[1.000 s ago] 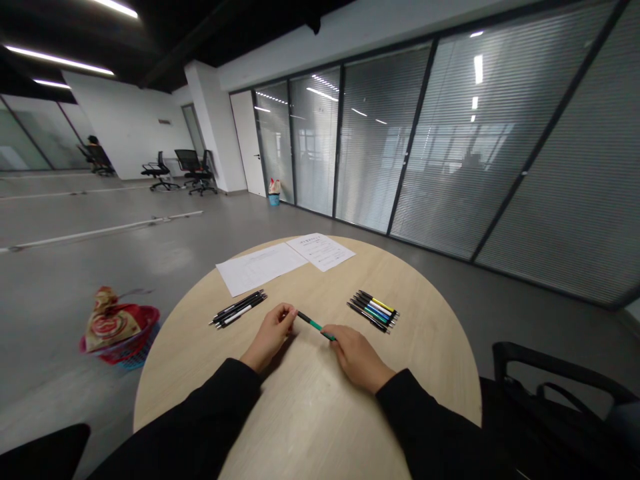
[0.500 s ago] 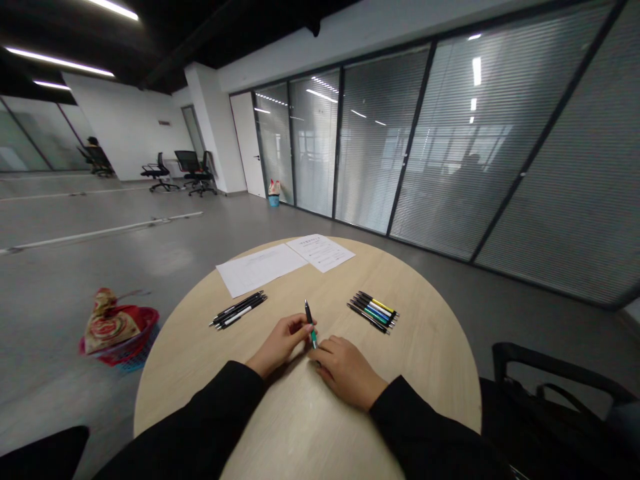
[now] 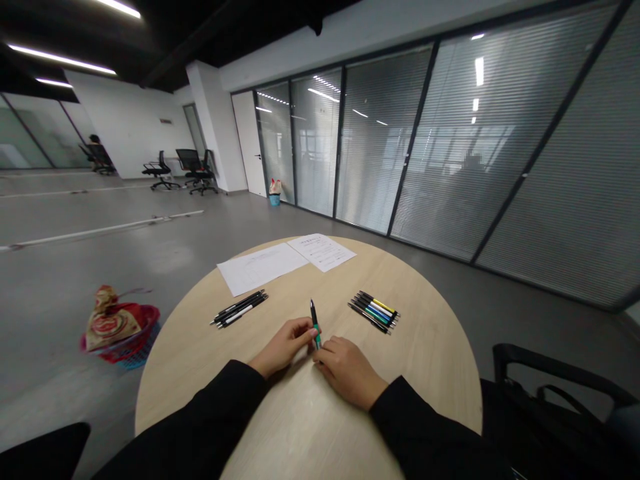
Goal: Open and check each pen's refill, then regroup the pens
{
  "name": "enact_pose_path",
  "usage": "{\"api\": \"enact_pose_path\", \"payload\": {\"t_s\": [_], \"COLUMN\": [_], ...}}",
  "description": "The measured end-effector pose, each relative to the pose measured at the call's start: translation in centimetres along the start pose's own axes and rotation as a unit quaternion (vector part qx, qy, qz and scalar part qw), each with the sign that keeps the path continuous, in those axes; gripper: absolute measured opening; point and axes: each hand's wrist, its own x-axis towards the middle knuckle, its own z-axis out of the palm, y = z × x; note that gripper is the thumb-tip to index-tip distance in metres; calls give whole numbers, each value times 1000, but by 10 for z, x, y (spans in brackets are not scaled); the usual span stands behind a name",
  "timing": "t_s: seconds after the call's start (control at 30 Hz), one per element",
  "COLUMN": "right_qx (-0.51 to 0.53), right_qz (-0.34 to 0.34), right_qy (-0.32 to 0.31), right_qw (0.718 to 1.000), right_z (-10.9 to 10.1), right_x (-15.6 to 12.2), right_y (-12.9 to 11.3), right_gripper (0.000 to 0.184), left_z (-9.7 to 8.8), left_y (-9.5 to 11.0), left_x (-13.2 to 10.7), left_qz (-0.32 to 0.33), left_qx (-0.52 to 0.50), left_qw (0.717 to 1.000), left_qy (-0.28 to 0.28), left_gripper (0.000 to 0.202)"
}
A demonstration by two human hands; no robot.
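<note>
A ballpoint pen (image 3: 313, 312) with a black upper part and a green section stands tilted over the round table, its dark tip pointing away from me. My left hand (image 3: 287, 343) pinches its middle between thumb and fingers. At the pen's lower end, my right hand (image 3: 350, 370) has its fingers closed around it; they partly hide that end. To the left lies a group of black pens (image 3: 235, 311), one with a white section. On the right, several pens (image 3: 374, 312) lie side by side, with yellow, white, blue and green sections.
Two printed sheets of paper (image 3: 263, 268) lie at the far side of the wooden table (image 3: 415, 373). A basket (image 3: 145, 333) with a patterned bag stands on the floor at left. A black chair (image 3: 560, 367) is close by on the right.
The pen and my left hand have shifted slightly to the right. My right hand stays almost in place, still at the pen's lower end.
</note>
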Motion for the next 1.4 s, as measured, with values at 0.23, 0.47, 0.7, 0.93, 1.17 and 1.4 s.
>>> {"api": "enact_pose_path", "payload": {"t_s": [0.23, 0.47, 0.7, 0.93, 1.17, 1.4], "right_qx": [6, 1, -2, -4, 2, 0], "right_qz": [-2, 1, 8, 15, 20, 17], "right_qy": [-12, -15, -14, -7, -15, -17], "right_qw": [1000, 1000, 1000, 1000, 1000, 1000], "right_z": [-4, 2, 0, 0, -4, -9], "right_x": [0, -1, 1, 3, 3, 3], "right_y": [-1, 2, -1, -1, -3, -3], "right_gripper": [5, 3, 4, 5, 4, 4], "left_z": [0, -1, -1, 0, 0, 1], "left_y": [-2, 2, -3, -2, 2, 3], "left_x": [1, 0, 2, 2, 1, 0], "left_qz": [0, -4, 3, 10, 0, -2], "left_qx": [-3, 2, 10, 24, 16, 7], "left_qw": [1000, 1000, 1000, 1000, 1000, 1000], "left_qy": [-10, -18, -24, -13, 4, 5], "left_gripper": [40, 40, 37, 39, 41, 40]}}
